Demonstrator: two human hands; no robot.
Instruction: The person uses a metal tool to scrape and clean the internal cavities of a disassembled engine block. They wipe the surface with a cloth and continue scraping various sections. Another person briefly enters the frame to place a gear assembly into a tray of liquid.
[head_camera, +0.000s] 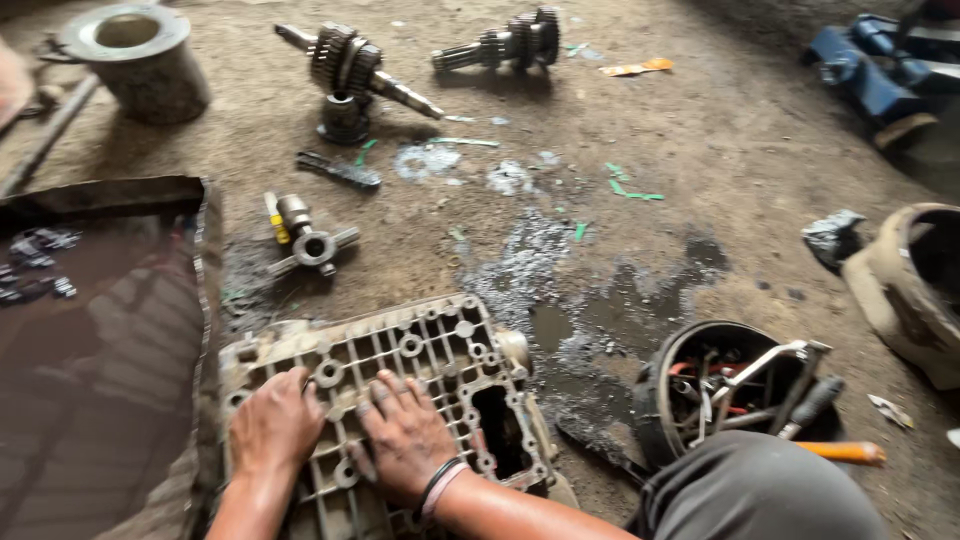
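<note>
On the oil-stained floor, I press my left hand and right hand, fingers open and flat, on the ribbed metal casing; two gear shafts lie removed, well apart.

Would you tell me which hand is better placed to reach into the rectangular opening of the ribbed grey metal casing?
Probably the right hand: it lies flat on the ribbed grey metal casing right beside the rectangular opening, while the left hand rests nearer the casing's far edge.
</note>
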